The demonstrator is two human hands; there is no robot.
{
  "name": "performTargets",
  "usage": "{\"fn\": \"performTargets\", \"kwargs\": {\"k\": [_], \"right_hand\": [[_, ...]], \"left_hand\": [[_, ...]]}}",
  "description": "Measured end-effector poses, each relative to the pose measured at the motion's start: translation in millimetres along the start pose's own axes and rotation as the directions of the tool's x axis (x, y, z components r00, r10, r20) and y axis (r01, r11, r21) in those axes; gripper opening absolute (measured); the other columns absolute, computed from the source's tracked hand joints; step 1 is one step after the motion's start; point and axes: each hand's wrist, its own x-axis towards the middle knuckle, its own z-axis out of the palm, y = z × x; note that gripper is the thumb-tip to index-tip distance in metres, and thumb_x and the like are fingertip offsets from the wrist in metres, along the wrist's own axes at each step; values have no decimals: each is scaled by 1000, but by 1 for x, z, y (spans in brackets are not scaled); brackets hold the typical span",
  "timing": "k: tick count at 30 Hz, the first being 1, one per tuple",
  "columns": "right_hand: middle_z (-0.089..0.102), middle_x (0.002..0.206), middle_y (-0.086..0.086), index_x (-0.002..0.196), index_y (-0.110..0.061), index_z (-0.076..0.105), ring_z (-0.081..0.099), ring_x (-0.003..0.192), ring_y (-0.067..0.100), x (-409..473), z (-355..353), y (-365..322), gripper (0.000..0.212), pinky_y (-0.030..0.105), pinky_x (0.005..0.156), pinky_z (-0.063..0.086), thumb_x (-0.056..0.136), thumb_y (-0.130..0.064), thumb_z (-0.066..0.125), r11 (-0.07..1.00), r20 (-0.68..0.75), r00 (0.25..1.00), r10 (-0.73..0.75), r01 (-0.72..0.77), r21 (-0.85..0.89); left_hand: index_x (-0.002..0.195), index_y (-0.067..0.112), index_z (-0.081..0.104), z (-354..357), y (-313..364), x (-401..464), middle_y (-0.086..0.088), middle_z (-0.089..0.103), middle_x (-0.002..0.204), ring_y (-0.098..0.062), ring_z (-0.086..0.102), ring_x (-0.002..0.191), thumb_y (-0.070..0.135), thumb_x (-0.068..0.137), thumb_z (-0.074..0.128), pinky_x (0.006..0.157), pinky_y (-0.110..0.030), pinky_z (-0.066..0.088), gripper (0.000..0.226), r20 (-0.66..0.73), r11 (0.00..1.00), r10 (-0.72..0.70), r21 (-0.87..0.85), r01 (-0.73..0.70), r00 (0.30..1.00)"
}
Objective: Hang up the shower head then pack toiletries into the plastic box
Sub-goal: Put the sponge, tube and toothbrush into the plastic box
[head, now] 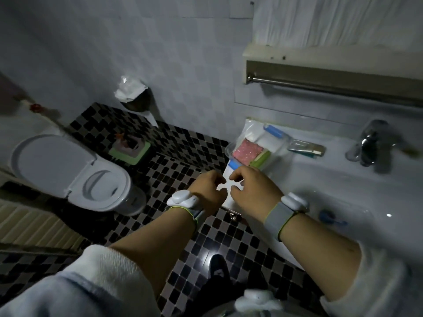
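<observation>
A clear plastic box sits on the left rim of the sink. Inside it lie a pink pad, a green bar and white items. A blue latch shows at its far end. At its near end a white lid with a blue clip hangs over the sink's edge. My left hand and my right hand both pinch this lid, fingertips facing each other. A toothpaste tube lies on the rim just right of the box. No shower head is in view.
The chrome faucet stands at the back right of the sink; a small blue object lies in the basin. A towel rail runs above. The toilet is at the left, with a green soap dish on the tiled ledge.
</observation>
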Motion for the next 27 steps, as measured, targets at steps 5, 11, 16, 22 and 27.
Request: {"fn": "performTargets", "kwargs": {"k": [5, 11, 16, 22, 27], "right_hand": [[57, 113, -8, 106, -31, 59, 61, 99, 14, 23, -7, 13, 22, 34, 88, 51, 84, -27, 60, 996, -63, 994, 86, -85, 19], [62, 100, -6, 94, -28, 59, 64, 90, 19, 59, -13, 23, 16, 37, 82, 54, 80, -22, 61, 978, -125, 970, 209, -206, 35], [59, 98, -10, 97, -32, 55, 61, 89, 13, 82, -10, 32, 19, 26, 80, 48, 84, -19, 61, 950, -210, 927, 310, -297, 92], [59, 105, -8, 100, -37, 53, 62, 96, 16, 83, 1, 50, 25, 37, 87, 54, 80, -25, 61, 942, -288, 898, 332, -302, 144], [60, 108, -6, 101, -35, 54, 61, 100, 20, 103, -16, 73, 23, 41, 87, 54, 79, -30, 60, 940, -348, 873, 340, -311, 140]], "left_hand": [[113, 31, 61, 6, 6, 39, 5, 57, 118, -18, 61, 100, 38, 85, 61, 78, -28, 47, 29, 77, 992, 103, 60, -107, 992], [118, 34, 62, 3, 11, 87, 4, 54, 133, -23, 56, 119, 36, 81, 62, 99, -33, 46, 37, 172, 956, 262, 91, -280, 950], [129, 45, 54, 6, 9, 124, 8, 44, 147, -25, 42, 134, 43, 78, 61, 110, -38, 37, 51, 269, 884, 364, 202, -422, 892], [147, 47, 35, 9, 12, 144, 6, 27, 162, -30, 20, 150, 53, 85, 60, 122, -47, 19, 67, 352, 831, 364, 294, -471, 862], [137, 51, 43, 26, 31, 163, 3, 41, 152, -33, 32, 143, 69, 84, 49, 115, -49, 29, 56, 317, 810, 392, 326, -488, 863]]}}
